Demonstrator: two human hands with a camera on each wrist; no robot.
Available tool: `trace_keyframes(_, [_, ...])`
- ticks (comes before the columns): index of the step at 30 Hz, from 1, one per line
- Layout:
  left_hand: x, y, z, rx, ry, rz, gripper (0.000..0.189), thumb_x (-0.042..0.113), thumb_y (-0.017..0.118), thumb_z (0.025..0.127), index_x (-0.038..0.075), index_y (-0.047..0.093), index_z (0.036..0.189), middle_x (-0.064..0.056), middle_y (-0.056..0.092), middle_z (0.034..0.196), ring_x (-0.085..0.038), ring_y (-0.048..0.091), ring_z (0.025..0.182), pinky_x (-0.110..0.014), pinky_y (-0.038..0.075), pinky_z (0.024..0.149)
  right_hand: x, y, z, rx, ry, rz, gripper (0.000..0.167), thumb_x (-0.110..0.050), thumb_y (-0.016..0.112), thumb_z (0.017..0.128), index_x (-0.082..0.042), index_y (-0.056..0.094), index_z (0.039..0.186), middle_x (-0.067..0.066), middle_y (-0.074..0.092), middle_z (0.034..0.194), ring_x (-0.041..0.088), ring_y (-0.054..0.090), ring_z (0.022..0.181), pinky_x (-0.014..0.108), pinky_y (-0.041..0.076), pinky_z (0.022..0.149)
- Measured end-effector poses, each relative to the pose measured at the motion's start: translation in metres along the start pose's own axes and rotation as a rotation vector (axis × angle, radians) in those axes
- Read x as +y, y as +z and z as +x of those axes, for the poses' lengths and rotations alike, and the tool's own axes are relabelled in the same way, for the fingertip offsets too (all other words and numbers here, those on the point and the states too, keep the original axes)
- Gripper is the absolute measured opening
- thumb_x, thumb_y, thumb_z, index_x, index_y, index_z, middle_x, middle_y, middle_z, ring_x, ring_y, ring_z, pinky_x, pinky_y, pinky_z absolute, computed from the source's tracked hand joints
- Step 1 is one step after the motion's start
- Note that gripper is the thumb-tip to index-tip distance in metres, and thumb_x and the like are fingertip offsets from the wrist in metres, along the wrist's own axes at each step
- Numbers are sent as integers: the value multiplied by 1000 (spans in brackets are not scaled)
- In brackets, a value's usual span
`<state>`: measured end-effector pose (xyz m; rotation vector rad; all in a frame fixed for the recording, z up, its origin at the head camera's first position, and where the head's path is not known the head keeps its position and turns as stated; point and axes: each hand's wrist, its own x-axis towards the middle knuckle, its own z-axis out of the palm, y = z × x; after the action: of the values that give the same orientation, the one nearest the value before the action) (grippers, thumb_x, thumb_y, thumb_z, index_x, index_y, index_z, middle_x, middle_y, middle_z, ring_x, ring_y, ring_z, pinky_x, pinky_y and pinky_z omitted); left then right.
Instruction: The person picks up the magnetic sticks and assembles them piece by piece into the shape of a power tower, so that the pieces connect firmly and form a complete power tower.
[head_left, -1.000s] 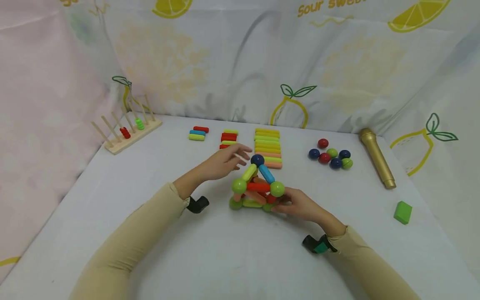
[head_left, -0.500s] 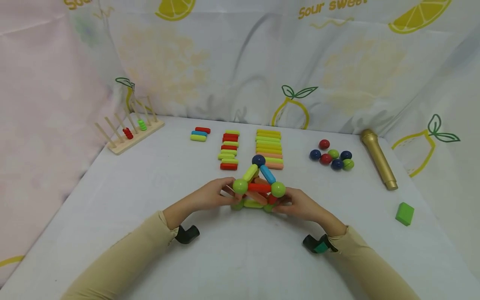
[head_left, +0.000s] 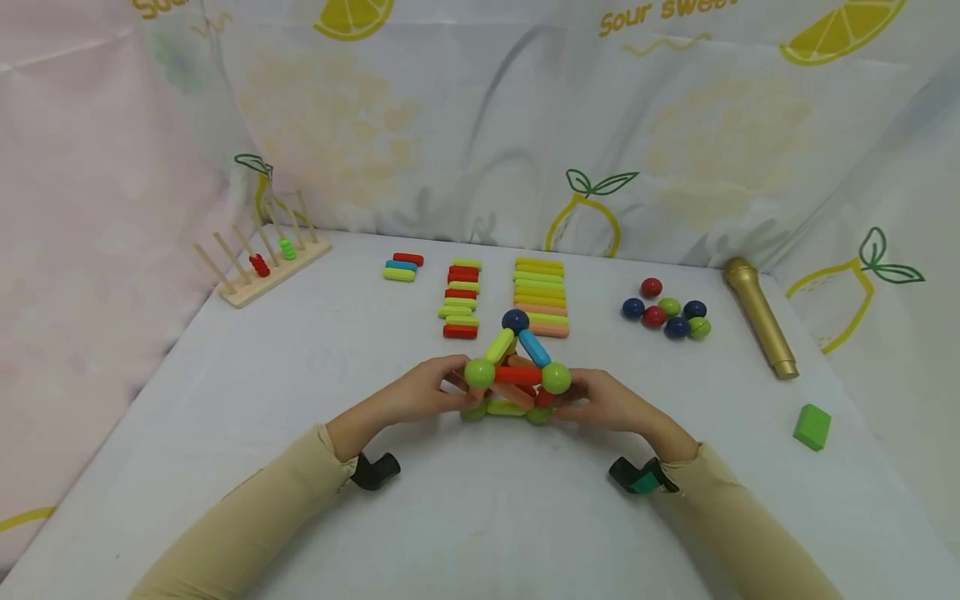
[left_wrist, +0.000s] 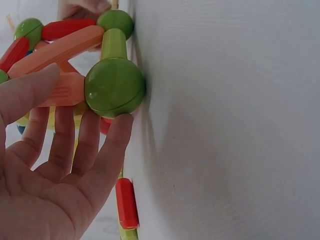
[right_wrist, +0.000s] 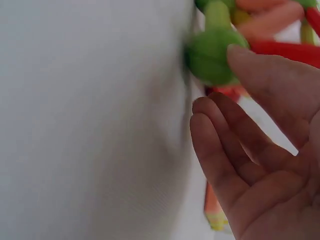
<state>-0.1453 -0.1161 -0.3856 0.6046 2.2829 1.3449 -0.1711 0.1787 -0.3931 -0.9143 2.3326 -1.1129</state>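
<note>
A ball-and-rod toy structure (head_left: pixel 517 376) stands on the white cloth, its green balls joined by red, salmon and lime rods. A dark blue ball (head_left: pixel 515 321) tops it, above a lime rod and a blue rod. My left hand (head_left: pixel 426 389) holds its left side; in the left wrist view the thumb lies over a salmon rod (left_wrist: pixel 55 52), with fingers behind and below a lower green ball (left_wrist: pixel 115 87). At the right side is my right hand (head_left: pixel 606 402). Its thumb overlaps a lower green ball (right_wrist: pixel 212 56) in the right wrist view, while its other fingers lie gently bent below.
Loose short rods (head_left: pixel 461 293) and longer rods (head_left: pixel 539 292) lie in columns behind the structure. Several loose balls (head_left: pixel 677 327), a gold microphone (head_left: pixel 761 321) and a green block (head_left: pixel 812 427) are at right. A wooden peg rack (head_left: pixel 276 273) stands far left.
My left hand has come down from above the short rods to the structure's left side. My right hand has shifted slightly right and up in the last half second. The structure stays in place.
</note>
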Motion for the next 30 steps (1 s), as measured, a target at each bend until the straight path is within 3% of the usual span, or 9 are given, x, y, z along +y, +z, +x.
trace_keyframes(7, [-2,0,-1,8,7,-1,20,15,66,87,9,57,105,1,61,100,-21,55,102,-39,49,86,11,-27,22,233,127,-30,27,-7,63,88,-2,61,115,13,62,111,27,59,99,41,48,87])
trace_keyframes(11, [-3,0,-1,2,17,-10,21,16,66,88,10,57,106,1,61,100,-21,54,102,-38,49,85,17,-31,35,279,160,2,28,-9,64,88,-2,61,115,14,61,112,29,57,101,41,47,88])
trace_keyframes(14, [-6,-5,1,-14,13,-15,22,15,66,87,12,58,108,1,60,104,-21,55,103,-37,49,85,17,-29,37,232,162,39,29,-7,64,87,-1,61,115,13,61,111,28,57,101,41,48,87])
trace_keyframes(16, [-10,-11,5,2,-12,-6,23,12,66,87,12,59,109,-1,60,105,-21,55,102,-36,49,85,17,-26,35,155,158,61,29,-4,63,86,-1,60,115,12,61,110,28,57,100,39,48,86])
trace_keyframes(20, [-19,-24,19,141,-100,17,26,8,61,89,9,59,115,-6,58,112,-24,54,105,-36,48,86,14,-20,23,-27,108,90,31,-3,64,85,-1,59,115,8,60,106,26,54,95,36,48,84])
trace_keyframes(23, [-23,-33,31,241,-171,57,33,10,59,91,9,56,123,-9,52,123,-27,50,110,-38,47,87,12,-15,14,-120,71,111,34,-5,67,84,0,58,116,7,60,102,24,52,90,33,48,81])
trace_keyframes(26, [-23,-38,42,262,-219,132,37,13,61,90,10,55,126,-10,49,127,-27,49,109,-37,47,86,10,-10,10,-155,68,129,38,-8,70,82,0,57,117,5,61,100,22,54,88,30,48,79])
trace_keyframes(30, [-21,-40,53,258,-259,251,34,15,66,87,9,61,119,-9,55,114,-24,50,97,-33,46,81,8,-5,9,-149,48,128,39,-9,71,81,2,57,116,6,61,101,21,55,85,29,49,79])
